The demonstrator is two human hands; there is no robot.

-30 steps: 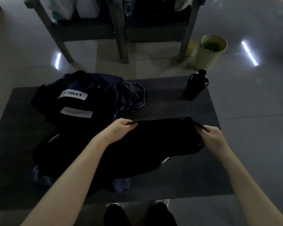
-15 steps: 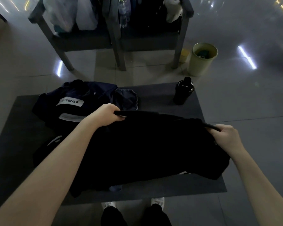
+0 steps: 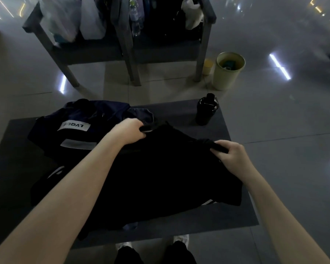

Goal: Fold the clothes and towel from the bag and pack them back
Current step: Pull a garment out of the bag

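Observation:
A black garment [image 3: 166, 178] is spread over the middle of a dark grey mat [image 3: 236, 218]. My left hand [image 3: 129, 130] grips its far left corner, fingers curled round the bunched cloth. Over at the garment's right corner, my right hand [image 3: 230, 156] pinches the edge. A navy bag [image 3: 80, 128] with white labels lies at the mat's back left, partly under the garment. More dark cloth with a white stripe [image 3: 54, 173] lies left of my left forearm.
A black bottle [image 3: 206, 111] stands at the mat's back right corner. Beyond it a pale green bin [image 3: 228, 71] sits on the tiled floor beside two grey chairs [image 3: 126, 50] loaded with bags. My shoes [image 3: 181, 240] are at the mat's near edge.
Both hands carried the garment's top edge away from me and spread it wider over the mat. The right hand then drew back in a little toward the left.

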